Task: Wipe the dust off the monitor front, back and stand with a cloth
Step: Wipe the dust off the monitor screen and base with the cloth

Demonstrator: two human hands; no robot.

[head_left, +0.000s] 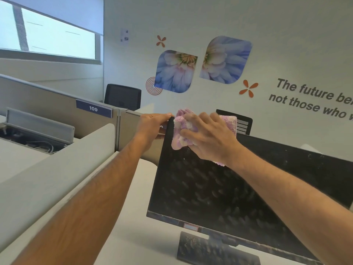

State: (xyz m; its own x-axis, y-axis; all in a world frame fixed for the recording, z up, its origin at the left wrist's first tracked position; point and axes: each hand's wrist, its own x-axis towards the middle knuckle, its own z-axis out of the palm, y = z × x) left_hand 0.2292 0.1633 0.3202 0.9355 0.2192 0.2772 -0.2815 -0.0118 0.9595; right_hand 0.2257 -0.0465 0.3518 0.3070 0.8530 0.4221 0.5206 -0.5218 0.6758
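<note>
A black monitor (210, 192) stands on a white desk, its dark screen marked with dusty smudges. Its flat stand base (212, 249) shows at the bottom of the view. My left hand (152, 127) grips the monitor's top left corner, fingers curled over the edge. My right hand (210, 138) presses a pink and white fluffy cloth (181, 131) against the upper left part of the screen, fingers spread over it. The monitor's back is hidden.
A grey cubicle partition (57, 104) labelled 109 runs along the left, with a low curved divider (63, 169) beside the desk (133, 217). Two black office chairs (123, 96) stand behind. The wall carries flower pictures and lettering.
</note>
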